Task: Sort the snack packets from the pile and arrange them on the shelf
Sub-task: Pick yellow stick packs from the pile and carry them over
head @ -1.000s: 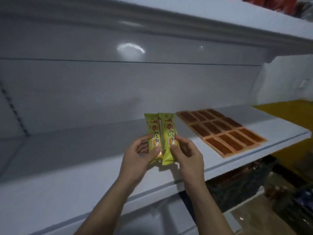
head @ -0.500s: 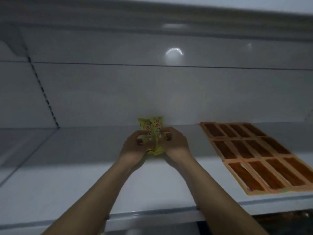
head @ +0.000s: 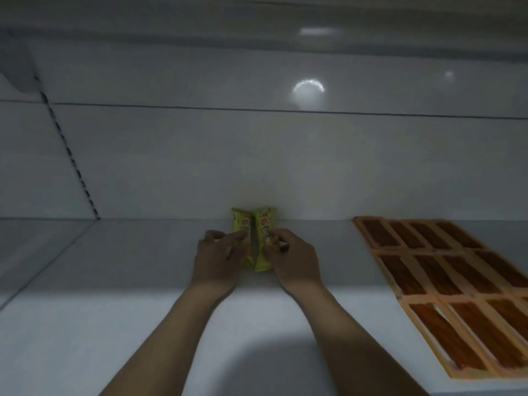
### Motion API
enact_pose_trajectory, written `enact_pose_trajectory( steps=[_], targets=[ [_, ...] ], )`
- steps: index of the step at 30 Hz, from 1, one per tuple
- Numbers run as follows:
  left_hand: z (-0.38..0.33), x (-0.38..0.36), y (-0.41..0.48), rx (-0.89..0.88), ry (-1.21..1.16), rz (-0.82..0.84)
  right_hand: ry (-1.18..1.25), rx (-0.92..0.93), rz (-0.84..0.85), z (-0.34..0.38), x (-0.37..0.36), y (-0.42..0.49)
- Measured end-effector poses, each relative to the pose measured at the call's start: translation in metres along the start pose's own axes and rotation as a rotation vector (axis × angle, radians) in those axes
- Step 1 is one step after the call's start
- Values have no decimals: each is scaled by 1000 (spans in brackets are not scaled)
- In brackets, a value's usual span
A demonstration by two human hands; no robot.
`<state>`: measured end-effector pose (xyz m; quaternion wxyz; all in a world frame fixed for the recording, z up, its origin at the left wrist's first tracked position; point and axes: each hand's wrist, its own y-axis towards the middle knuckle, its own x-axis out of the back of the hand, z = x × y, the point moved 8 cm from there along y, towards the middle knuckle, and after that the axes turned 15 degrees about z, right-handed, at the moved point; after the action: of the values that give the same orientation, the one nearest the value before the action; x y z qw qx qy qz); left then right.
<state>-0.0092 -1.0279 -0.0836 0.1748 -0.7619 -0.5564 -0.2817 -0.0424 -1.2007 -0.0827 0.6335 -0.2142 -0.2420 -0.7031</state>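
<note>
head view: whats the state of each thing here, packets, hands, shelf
left yellow packet: held in left hand's grip, side by side with the other
right yellow packet: pinched by right hand, top end near the back wall
left hand: fingers curled on its packet
right hand: fingers pinching its packet
orange packets: lying flat in a grid, untouched
shelf: carries the orange packets on the right
</note>
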Motion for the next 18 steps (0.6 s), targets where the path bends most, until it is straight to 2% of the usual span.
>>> enact_pose_trajectory(
  steps=[9,18],
  targets=[
    [-3,1,-5,-17,-16,-9,34,58,125,4,-9,0],
    [3,2,2,-63,-19,-39,73,30,61,-2,-3,-1]
  ],
)
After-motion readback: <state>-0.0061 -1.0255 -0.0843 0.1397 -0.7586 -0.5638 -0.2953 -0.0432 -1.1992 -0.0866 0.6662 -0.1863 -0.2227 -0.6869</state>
